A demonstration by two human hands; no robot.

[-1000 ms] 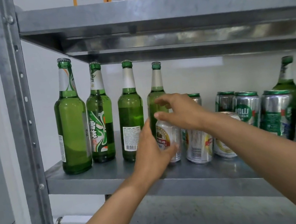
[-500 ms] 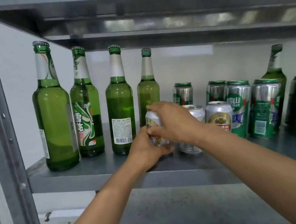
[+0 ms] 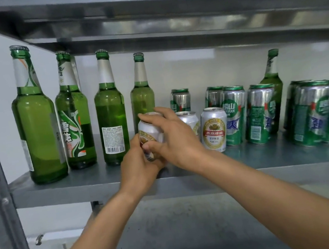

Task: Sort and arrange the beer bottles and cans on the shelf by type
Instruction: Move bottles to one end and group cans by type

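Fingers (image 3: 150, 117) of your right hand (image 3: 175, 138) are curling over the rim and side of the short white aluminium can with the gold-and-red emblem (image 3: 149, 131), while your left hand (image 3: 142, 167) is cupping its lower wall. Both are holding it at the front of the grey metal shelf (image 3: 65, 187), just in front of the fourth tall green glass bottle (image 3: 142, 97). I cannot tell whether its base is touching the shelf.

By its look the can is thin-walled, easy to dent and smooth enough to slip. Its weight is depending on whether it is full. You are better off gripping round the middle of the wall than squeezing hard.

A matching white can (image 3: 214, 130) is standing just to the right, and another (image 3: 188, 119) is showing partly behind your right hand. Tall green-and-silver cans (image 3: 236, 113) are crowding beyond them, with a lone green bottle (image 3: 274, 83) behind. The glass bottles on the left are looking fragile and top-heavy, and your hands are sitting close to the fourth one, so a knock could topple it.
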